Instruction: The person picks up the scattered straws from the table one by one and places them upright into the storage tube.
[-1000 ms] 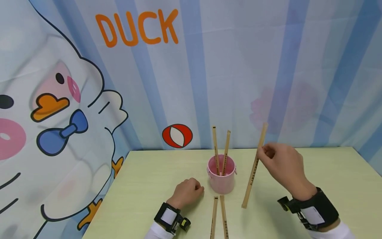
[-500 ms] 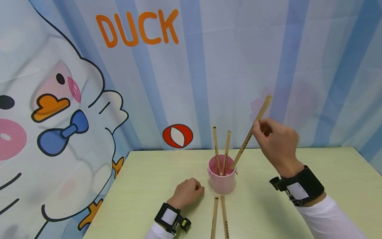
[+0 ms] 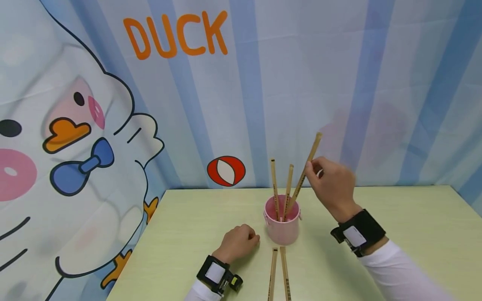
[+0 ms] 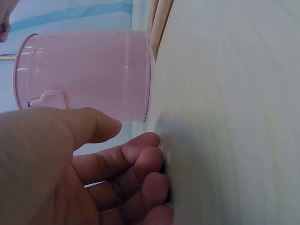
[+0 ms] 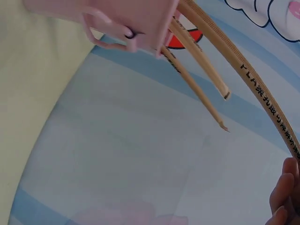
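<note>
Blue-striped curtain (image 3: 308,83) with duck print behind pale bench (image 3: 211,209). Pink bucket (image 3: 282,233) upright on bench, two tan sticks (image 3: 275,188) leaning inside. Right hand (image 3: 333,186), raised right of bucket, pinches third stick (image 3: 301,184) between thumb and fingers; stick tilted, lower end inside bucket mouth, dark print along its side. Two more sticks (image 3: 285,271) lie on bench, near side of bucket. Left hand (image 3: 237,242) rests on bench, just left of bucket, fingers loosely curled.
</note>
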A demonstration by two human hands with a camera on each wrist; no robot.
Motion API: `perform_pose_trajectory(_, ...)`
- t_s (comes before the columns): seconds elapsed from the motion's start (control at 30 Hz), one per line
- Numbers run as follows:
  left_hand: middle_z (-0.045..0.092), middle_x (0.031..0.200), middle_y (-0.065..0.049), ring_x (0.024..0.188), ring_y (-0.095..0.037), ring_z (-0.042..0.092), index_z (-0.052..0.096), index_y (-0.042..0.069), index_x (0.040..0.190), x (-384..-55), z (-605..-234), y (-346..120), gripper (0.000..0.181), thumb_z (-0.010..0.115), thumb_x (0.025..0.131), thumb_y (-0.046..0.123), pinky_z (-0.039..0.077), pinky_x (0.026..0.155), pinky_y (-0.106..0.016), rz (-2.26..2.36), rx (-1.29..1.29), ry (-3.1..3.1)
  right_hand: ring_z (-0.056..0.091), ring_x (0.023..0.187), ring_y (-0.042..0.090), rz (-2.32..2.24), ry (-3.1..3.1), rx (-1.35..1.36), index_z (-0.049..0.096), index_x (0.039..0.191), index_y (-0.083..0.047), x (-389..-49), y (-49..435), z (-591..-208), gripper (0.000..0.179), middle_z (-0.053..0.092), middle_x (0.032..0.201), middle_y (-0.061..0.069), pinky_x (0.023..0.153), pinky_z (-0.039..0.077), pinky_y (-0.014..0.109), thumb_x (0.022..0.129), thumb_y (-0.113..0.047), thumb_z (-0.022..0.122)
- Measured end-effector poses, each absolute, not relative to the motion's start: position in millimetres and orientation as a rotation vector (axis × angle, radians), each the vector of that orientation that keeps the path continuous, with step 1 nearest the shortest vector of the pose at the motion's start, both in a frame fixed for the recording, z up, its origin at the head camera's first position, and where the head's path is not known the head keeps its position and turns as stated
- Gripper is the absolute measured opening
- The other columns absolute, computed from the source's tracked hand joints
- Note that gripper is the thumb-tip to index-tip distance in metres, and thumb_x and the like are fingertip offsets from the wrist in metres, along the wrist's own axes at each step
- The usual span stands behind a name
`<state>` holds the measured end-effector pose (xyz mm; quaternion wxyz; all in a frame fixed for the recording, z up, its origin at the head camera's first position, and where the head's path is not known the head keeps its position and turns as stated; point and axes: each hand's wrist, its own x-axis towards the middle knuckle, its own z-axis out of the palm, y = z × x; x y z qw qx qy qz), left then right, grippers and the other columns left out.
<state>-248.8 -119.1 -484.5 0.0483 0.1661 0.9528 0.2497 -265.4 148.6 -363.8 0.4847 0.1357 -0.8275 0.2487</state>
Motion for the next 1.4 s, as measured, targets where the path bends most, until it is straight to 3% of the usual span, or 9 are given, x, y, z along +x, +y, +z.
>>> perform_pose_trajectory(0.27, 0.037, 0.053, 0.008, 0.052, -0.007, 0.038, 0.046, 0.019, 0.056, -249.1, -485.8, -119.7, 0.043, 0.063, 0.096, 0.025, 0.027, 0.052, -0.025, 0.753, 0.512, 2.910, 0.049, 0.045, 0.012, 0.612, -2.190, 0.318, 0.070, 0.079, -0.009, -272.2, 137.4, -393.1, 0.017, 0.072, 0.068, 0.005, 0.043, 0.027, 0.024, 0.093, -0.017, 0.066)
perform_pose_trajectory(0.6, 0.037, 0.053, 0.009, 0.052, -0.007, 0.038, 0.047, 0.019, 0.056, -249.4, -483.8, -119.3, 0.043, 0.063, 0.095, 0.025, 0.027, 0.052, -0.025, 0.755, 0.514, 2.915, 0.057, 0.051, 0.017, 0.614, -2.331, 0.288, 0.071, 0.082, -0.008, -277.2, 131.8, -411.2, 0.018, 0.072, 0.070, 0.006, 0.047, 0.040, 0.030, 0.094, -0.020, 0.065)
perform_pose_trajectory(1.4, 0.036, 0.053, 0.008, 0.052, -0.008, 0.037, 0.045, 0.019, 0.056, -245.0, -479.6, -118.9, 0.044, 0.064, 0.095, 0.023, 0.026, 0.052, -0.025, 0.760, 0.518, 2.930, 0.053, 0.050, 0.013, 0.641, -2.534, 0.215, 0.071, 0.084, -0.007, -276.5, 122.0, -425.7, 0.025, 0.066, 0.064, 0.004, 0.047, 0.039, 0.030, 0.096, -0.026, 0.061)
